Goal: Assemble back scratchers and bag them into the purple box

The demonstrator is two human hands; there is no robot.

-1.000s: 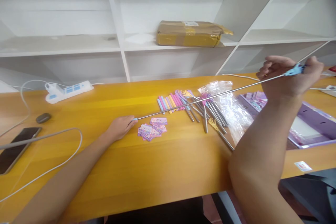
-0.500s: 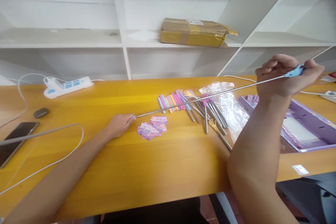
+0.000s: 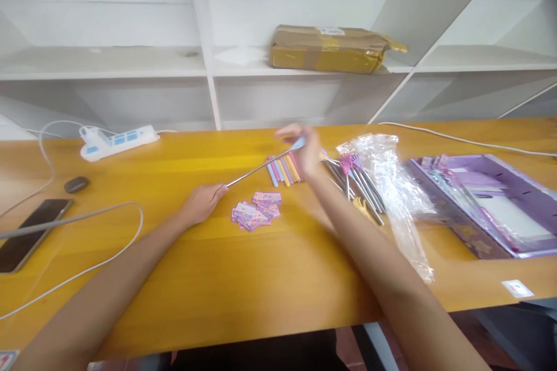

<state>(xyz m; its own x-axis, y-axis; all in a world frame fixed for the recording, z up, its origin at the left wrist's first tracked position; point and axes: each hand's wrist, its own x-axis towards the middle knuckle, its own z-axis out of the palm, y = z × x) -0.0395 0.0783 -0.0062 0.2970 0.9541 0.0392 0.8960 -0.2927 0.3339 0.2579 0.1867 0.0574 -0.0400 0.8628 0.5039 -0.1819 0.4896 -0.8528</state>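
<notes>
A telescopic back scratcher with a thin metal rod slants between my two hands above the table. My left hand is closed around its near end. At the other end, my right hand is against the light blue head, thumb side inward; motion blurs its fingers. Below the rod lies a loose pile of small printed purple cards. Behind it sits a row of pastel sticks, partly covered by my right hand. More back scratchers, with pink, purple and yellow hand-shaped heads, lie beside my right forearm.
Clear plastic bags are heaped right of the back scratchers. A purple box holds packaged items at far right. On the left are a power strip, a phone, a dark case and cables. A taped carton rests on the shelf.
My right hand has come from the upper right to mid-table, bringing the blue head with it. The rod between my hands is much shorter. My left hand stays nearly in place.
</notes>
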